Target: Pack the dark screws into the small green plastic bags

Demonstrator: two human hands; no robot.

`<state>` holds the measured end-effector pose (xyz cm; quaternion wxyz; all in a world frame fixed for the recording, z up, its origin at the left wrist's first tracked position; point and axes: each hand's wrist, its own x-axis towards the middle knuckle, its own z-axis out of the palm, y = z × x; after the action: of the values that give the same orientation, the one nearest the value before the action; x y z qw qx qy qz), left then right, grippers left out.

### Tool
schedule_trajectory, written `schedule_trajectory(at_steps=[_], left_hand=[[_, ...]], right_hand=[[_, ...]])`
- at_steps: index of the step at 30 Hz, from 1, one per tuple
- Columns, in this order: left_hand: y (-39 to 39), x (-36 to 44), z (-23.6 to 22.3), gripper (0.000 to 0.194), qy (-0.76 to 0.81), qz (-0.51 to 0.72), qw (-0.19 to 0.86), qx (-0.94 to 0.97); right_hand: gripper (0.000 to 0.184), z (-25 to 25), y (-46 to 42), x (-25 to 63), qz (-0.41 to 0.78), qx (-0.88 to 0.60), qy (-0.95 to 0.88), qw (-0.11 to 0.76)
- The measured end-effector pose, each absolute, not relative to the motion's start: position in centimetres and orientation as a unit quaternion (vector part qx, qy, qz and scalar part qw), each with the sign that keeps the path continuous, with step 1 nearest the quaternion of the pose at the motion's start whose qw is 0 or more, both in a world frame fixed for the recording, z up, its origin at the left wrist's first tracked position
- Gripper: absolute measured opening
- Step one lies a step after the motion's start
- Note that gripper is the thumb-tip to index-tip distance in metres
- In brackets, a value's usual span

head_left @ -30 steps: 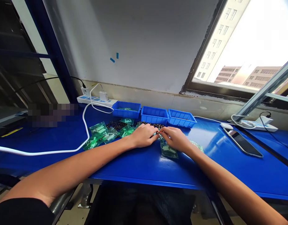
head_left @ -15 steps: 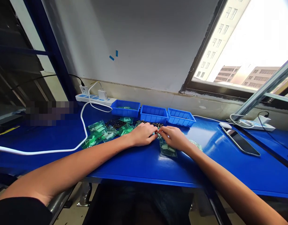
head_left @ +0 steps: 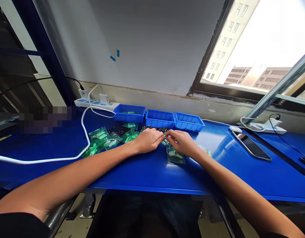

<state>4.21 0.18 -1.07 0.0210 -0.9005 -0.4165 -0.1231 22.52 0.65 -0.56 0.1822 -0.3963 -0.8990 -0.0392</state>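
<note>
Over the blue table my left hand [head_left: 149, 140] and my right hand [head_left: 181, 141] meet fingertip to fingertip. Both are closed in a pinch around something tiny between them, too small to name. Beneath and just right of the fingers lies a clear greenish bag [head_left: 175, 155] with pale slim pieces in it. Left of my left hand are several similar bags [head_left: 99, 135], overlapping one another. Small dark pieces [head_left: 119, 129] lie in a loose pile behind my left forearm, partly hidden by bags.
Three blue bins stand along the wall: a left one [head_left: 130, 118] with green bags inside, a middle one [head_left: 160, 124] and a right one [head_left: 189, 126]. A white cable [head_left: 84, 124] loops across the left side from a power strip [head_left: 79, 102]. A phone [head_left: 251, 144] lies at the right.
The whole view has shifted slightly, so everything sits a little further left. My hands stay together at the fingertips, with only small finger movement.
</note>
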Motion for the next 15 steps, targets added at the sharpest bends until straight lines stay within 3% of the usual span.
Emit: schedule_trajectory(at_steps=[15], left_hand=[[0.10, 4.14, -1.01, 0.029, -0.404, -0.131, 0.004, -0.905]], right_hand=[[0.017, -0.23, 0.33, 22.37, -0.044, -0.388, -0.907, 0.158]])
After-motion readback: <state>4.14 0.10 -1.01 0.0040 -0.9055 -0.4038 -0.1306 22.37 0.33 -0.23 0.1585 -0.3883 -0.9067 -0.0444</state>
